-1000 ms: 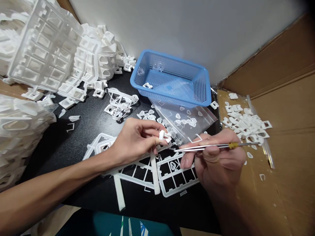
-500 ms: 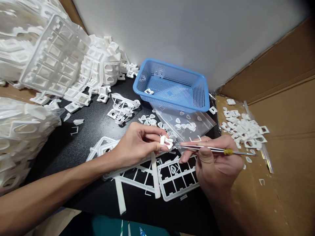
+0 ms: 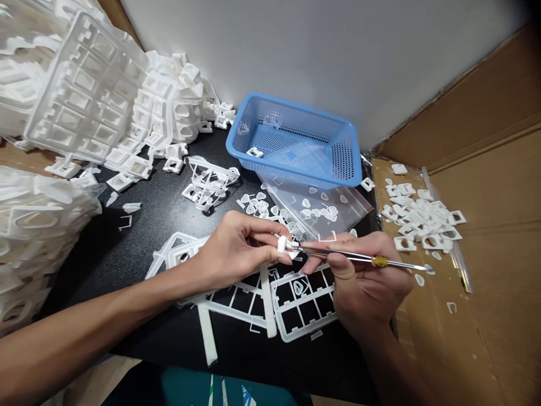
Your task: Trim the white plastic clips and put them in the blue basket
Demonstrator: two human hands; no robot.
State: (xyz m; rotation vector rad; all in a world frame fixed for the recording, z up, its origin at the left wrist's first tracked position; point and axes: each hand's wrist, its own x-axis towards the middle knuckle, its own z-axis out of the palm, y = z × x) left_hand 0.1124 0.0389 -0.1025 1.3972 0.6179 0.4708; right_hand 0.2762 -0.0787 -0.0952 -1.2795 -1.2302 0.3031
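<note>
My left hand (image 3: 236, 242) pinches a small white plastic part (image 3: 284, 245) between thumb and fingers, above the middle of the black table. My right hand (image 3: 363, 276) is closed round a slim metal tool (image 3: 359, 257) with a yellow collar, held nearly level. The tool's left tip reaches the opening of the white part, and its other end sticks out to the right past my hand. I cannot make out the exact kind of tool. Below both hands lie white moulded grid frames (image 3: 287, 338), partly covered by my right hand.
A blue plastic basket (image 3: 296, 179) at the back holds one white part. In front of it lies a clear plastic bag (image 3: 355, 208) with small white scraps. White parts (image 3: 422, 214) are heaped on cardboard at right. Large stacks of white moulded sheets (image 3: 84, 96) stand at left.
The white part has turned a little in my left fingers. My right hand and the tool have shifted slightly left, with the tip further into the part. The camera view has shifted slightly.
</note>
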